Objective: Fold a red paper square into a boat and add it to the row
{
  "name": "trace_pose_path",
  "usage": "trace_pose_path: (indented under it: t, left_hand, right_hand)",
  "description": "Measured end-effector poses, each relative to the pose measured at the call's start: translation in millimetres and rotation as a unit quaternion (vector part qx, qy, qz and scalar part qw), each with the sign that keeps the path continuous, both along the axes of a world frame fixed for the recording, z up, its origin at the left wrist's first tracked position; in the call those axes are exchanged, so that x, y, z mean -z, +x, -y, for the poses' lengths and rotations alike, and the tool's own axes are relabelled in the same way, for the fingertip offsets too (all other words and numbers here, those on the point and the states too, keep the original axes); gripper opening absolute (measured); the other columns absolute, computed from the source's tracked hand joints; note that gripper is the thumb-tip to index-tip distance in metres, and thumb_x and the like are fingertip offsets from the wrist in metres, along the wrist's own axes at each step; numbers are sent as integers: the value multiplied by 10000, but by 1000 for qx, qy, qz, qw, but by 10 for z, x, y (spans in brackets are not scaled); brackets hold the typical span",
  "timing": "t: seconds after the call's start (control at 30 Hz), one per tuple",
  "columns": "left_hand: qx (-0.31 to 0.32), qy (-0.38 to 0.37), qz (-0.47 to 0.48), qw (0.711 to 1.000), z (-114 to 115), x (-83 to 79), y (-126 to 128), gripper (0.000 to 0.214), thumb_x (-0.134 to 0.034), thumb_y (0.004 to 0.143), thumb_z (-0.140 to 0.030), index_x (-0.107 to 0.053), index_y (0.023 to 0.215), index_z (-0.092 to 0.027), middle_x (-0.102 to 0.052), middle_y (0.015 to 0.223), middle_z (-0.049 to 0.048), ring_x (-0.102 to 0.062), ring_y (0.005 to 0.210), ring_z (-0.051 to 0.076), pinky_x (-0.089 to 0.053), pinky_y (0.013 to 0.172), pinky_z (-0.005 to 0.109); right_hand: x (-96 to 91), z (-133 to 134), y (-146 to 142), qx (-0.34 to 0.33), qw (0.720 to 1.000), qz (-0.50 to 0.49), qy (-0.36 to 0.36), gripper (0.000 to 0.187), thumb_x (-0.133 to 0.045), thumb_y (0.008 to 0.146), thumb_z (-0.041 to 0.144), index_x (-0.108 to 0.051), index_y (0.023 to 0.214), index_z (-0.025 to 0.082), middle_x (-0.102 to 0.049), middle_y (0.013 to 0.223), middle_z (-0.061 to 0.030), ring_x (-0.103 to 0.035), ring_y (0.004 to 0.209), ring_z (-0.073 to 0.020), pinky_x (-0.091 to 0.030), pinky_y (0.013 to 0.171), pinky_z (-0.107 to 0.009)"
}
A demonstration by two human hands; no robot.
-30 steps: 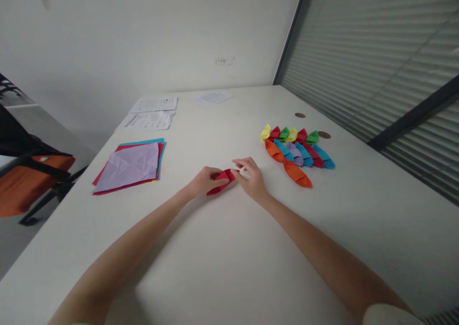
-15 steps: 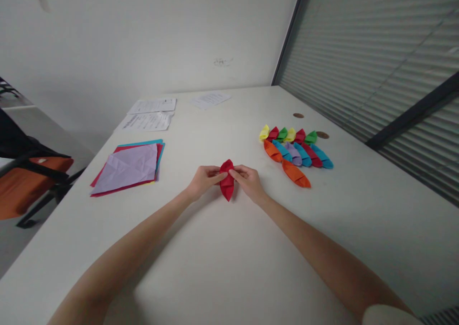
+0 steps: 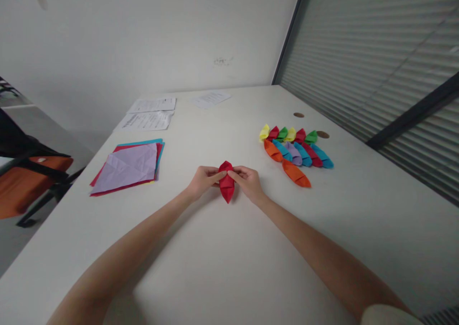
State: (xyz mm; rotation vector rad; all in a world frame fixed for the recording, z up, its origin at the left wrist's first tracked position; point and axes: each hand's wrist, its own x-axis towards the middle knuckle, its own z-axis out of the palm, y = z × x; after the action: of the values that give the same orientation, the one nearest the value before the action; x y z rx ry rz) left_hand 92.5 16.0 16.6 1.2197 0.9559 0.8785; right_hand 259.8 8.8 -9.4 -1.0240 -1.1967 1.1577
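A red folded paper boat [image 3: 226, 187], pointed at both ends, is held just over the table in front of me. My left hand [image 3: 205, 180] grips its left side, thumb on the upper face and fingers behind. On the right side, my right hand [image 3: 248, 180] pinches it the same way; the two thumbs nearly meet at its middle. The fingertips behind the paper are hidden. To the right lie several finished-looking folded paper boats in rows, among them a near orange one [image 3: 296, 174], a purple one [image 3: 293, 154] and a yellow one [image 3: 264, 132].
Left of my hands lies a stack of coloured paper sheets [image 3: 125, 168], a creased purple one on top. Printed papers [image 3: 147, 120] rest toward the back of the white table [image 3: 229, 267]. Window blinds [image 3: 380, 52] border the right side; an orange chair [image 3: 36, 181] stands at the left.
The red paper boat has tipped slightly and its lower point sits a little lower, its front opened a bit wider. Both hands keep their grip almost in place.
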Motion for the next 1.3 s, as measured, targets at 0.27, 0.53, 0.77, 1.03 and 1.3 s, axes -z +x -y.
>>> trace_pose_path:
  t: [0.27,0.53,0.77,1.03,1.3]
  left_hand:
    - [8,-1,4,1000,29,-24,-3,518,-797,658,-526,-730,903,-74,-728,817,95,-676,762,198,-587,748,374]
    - [16,-19,6,1000,49,-13,14,598,-851,638,-409,-654,1108,-94,-731,945,130,-699,800,207,-577,745,355]
    - [19,-4,-31,999,34,47,20,685,-866,627,-299,-582,1228,-136,-731,948,129,-690,779,199,-552,690,325]
    - [30,15,-33,999,35,74,18,660,-840,654,-311,-577,1234,-139,-729,919,109,-681,753,181,-535,698,316]
    - [37,45,-68,996,46,59,21,672,-773,698,-240,-526,1312,-130,-712,961,121,-662,772,169,-525,681,296]
  right_hand:
    - [13,-2,-2,6,1000,0,-7,343,-777,648,503,-721,785,195,-736,775,-43,-662,686,-182,-547,674,-324]
    - [20,-23,16,14,1000,-2,-18,343,-771,651,501,-714,802,199,-716,729,-29,-621,631,-160,-513,586,-290]
    - [7,-19,16,19,999,-10,-32,377,-774,642,503,-708,836,187,-699,692,-23,-589,590,-139,-473,542,-263]
    - [-7,-24,21,11,999,6,-30,387,-760,651,531,-710,821,186,-706,707,-25,-608,614,-150,-489,551,-269]
    - [-18,-23,21,18,999,7,-35,392,-746,666,538,-679,827,188,-678,692,-13,-603,612,-143,-485,538,-256]
